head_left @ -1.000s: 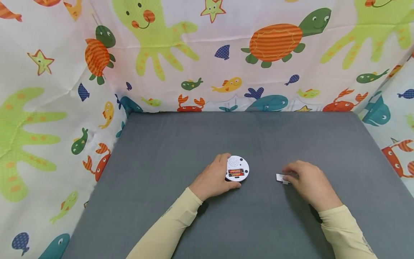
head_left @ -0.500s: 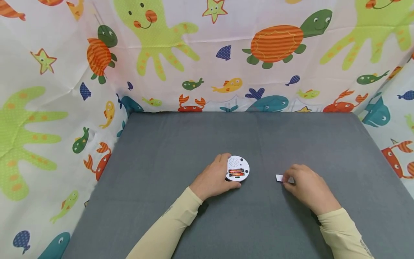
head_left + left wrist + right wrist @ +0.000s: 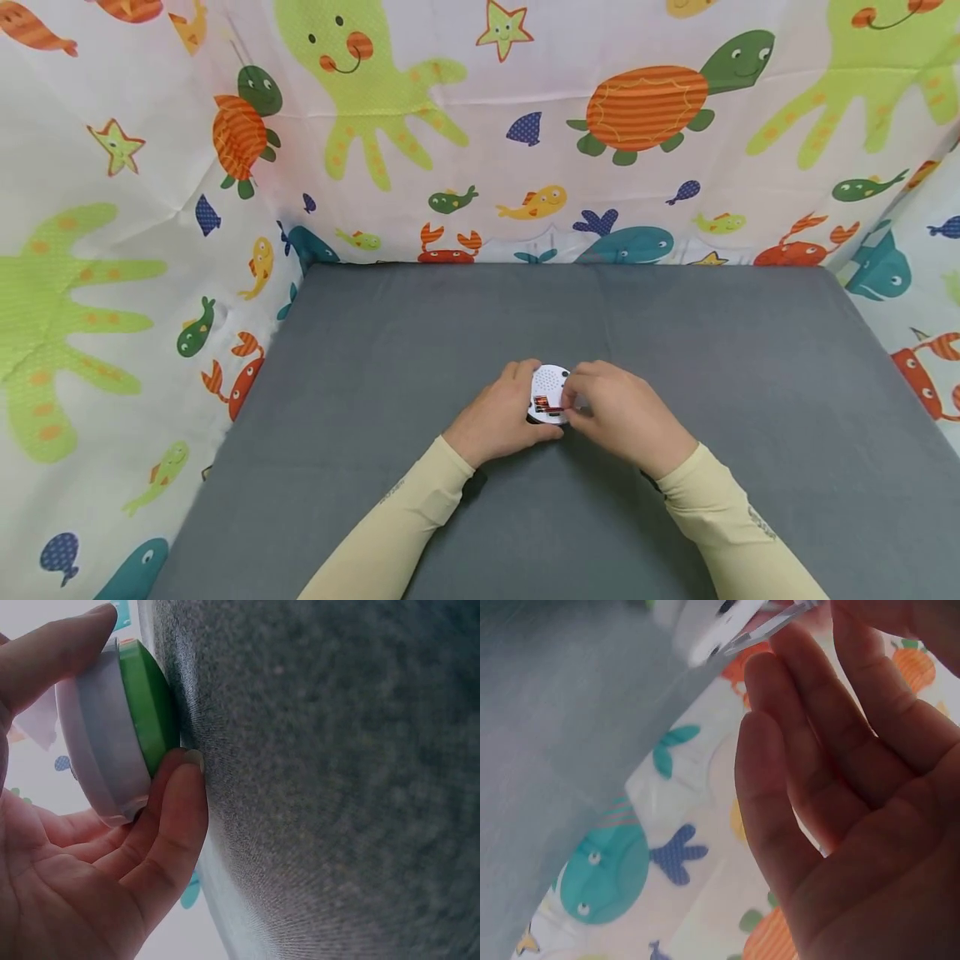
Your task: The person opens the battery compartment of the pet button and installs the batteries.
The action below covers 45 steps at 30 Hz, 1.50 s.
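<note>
A round white device [image 3: 548, 381] with speaker holes faces battery side up on the grey table; its underside is green in the left wrist view. Orange-red batteries [image 3: 541, 405] show in its open compartment, partly covered by my right fingers. My left hand [image 3: 497, 414] grips the device's left side, thumb at the near edge and fingers round the far edge. At the device's right side, my right hand [image 3: 624, 414] pinches a thin, pale battery cover [image 3: 771, 630] between thumb and fingertips, close over the compartment. Whether the cover touches the device cannot be told.
A grey cloth [image 3: 420, 333] covers the table. Fabric walls [image 3: 480, 150] printed with sea animals stand at the back, left and right. Beige sleeves [image 3: 397, 517] cover both forearms.
My right hand has lifted the battery cover from the table at right and carried it left to the device. My left hand keeps its grip in place. The head view has shifted slightly.
</note>
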{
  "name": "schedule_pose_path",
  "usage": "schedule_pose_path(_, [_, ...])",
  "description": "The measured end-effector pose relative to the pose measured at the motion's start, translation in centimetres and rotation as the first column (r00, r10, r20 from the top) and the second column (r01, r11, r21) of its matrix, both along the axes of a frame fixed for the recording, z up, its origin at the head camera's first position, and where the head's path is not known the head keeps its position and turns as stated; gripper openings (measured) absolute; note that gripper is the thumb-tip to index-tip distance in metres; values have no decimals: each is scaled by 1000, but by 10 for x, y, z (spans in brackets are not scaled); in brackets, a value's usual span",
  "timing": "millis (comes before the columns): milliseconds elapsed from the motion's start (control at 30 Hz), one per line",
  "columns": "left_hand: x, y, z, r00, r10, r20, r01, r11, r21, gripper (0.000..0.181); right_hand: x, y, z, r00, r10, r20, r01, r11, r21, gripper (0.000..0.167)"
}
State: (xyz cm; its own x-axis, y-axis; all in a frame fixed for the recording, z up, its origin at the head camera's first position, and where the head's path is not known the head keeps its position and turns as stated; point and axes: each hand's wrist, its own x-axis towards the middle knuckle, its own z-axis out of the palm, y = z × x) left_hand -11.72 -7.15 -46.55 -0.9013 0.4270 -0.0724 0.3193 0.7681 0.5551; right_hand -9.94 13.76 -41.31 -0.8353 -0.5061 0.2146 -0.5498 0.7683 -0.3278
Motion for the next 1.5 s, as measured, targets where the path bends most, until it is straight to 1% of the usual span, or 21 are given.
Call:
schedule_pose_path(167, [0, 3, -1, 1000, -28, -9, 28, 999, 21, 91, 1, -10, -10, 999, 9, -34, -9, 1000, -7, 25])
schedule_pose_path(333, [0, 3, 0, 999, -28, -20, 29, 999, 25, 90, 1, -14, -18, 998, 15, -63, -15, 1000, -4, 22])
schedule_pose_path(500, [0, 1, 1, 998, -39, -39, 40, 999, 16, 90, 1, -17, -20, 998, 11, -62, -12, 1000, -10, 20])
schedule_pose_path(633, [0, 1, 2, 999, -27, -23, 27, 999, 21, 92, 0, -18, -19, 999, -9, -49, 8, 1000, -26, 23])
schedule_pose_path(833, [0, -1, 2, 1000, -20, -8, 20, 1000, 15, 95, -2, -19, -22, 997, -71, 8, 72, 996, -52, 23])
schedule_pose_path(933, [0, -1, 1, 1000, -17, -10, 17, 1000, 12, 95, -5, -16, -21, 995, -81, 65, 86, 993, -76, 21])
schedule_pose_path(1000, [0, -1, 1, 1000, -14, -6, 14, 1000, 9, 95, -7, -12, -21, 990, -98, 102, 109, 989, -102, 18])
schedule_pose_path(1100, [0, -1, 1, 1000, -13, -3, 13, 1000, 5, 95, -10, -6, -19, 977, -139, 162, 163, 976, -147, 16])
schedule_pose_path(1133, [0, -1, 1, 1000, -12, -1, 12, 1000, 1, 95, -11, -5, -20, 972, -152, 179, 180, 971, -154, 20])
schedule_pose_path(1200, [0, -1, 2, 1000, -12, -4, 12, 1000, -8, 95, -13, -3, -21, 960, -165, 225, 205, 965, -163, 34])
schedule_pose_path(1300, [0, -1, 2, 1000, -19, -14, 19, 1000, -18, 94, -16, -3, -24, 943, -157, 292, 211, 964, -162, 50])
schedule_pose_path(1400, [0, -2, 2, 999, -31, -29, 30, 999, -27, 94, -18, -5, -27, 936, -146, 321, 207, 965, -164, 55])
schedule_pose_path(1500, [-1, -1, 1, 998, -44, -44, 42, 998, -36, 95, -19, -8, -30, 934, -151, 325, 215, 962, -169, 56])
